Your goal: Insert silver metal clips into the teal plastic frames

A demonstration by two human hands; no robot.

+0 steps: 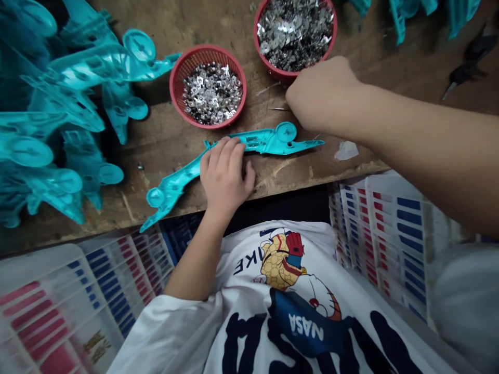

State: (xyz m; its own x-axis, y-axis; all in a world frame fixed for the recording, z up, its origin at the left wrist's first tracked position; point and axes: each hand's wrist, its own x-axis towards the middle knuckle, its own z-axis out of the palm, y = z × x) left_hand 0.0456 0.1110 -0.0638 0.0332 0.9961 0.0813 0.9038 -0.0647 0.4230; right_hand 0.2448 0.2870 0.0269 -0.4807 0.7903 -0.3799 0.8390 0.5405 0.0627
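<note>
- The left hand (227,174) lies palm down across the middle of the turquoise plastic molding (177,182), fingers close together and slightly bent, thumb spread away; it is mostly open, touching the molding rather than wrapped around it.
- The right hand (322,93) is bent inward just beside the right red basket (287,74); its fingertips are hidden, so whether it grips anything cannot be told.
- The molding lies lengthwise near the near edge of the wooden bench (288,174), its left tip reaching that edge and its right tip below the right hand.
- A spring (253,141) sits in the molding, right of the left hand.
- The left red basket (175,98), beyond the molding, holds small shiny metal plates (212,93).
- The right red basket, nearer the bench's far edge, holds metal pieces (294,31).
- More turquoise moldings (78,119) are heaped toward the bench's left edge.
- A whitish scrap (346,150) lies near the right forearm.
</note>
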